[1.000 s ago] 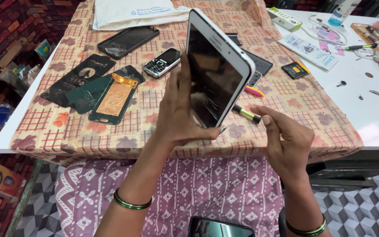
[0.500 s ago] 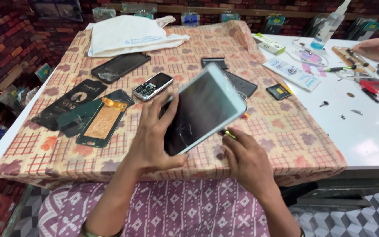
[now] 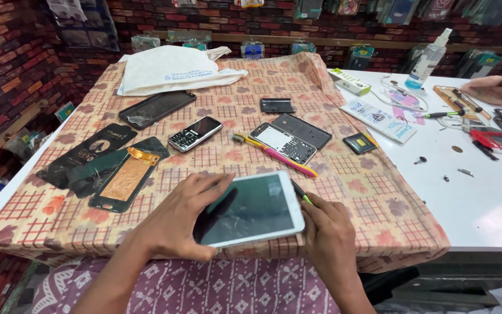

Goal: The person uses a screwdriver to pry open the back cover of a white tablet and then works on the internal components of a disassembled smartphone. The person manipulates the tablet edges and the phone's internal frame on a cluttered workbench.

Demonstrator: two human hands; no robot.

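Tablet [image 3: 250, 210], white-framed, cracked dark screen

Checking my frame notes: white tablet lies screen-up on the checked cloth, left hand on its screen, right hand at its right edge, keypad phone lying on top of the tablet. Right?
Not quite. The keypad phone is not on the white tablet; it lies apart on the checked cloth, farther from the person. The head view shows it. The rest holds: the tablet is screen-up, the left hand on its screen, the right hand at its right edge.
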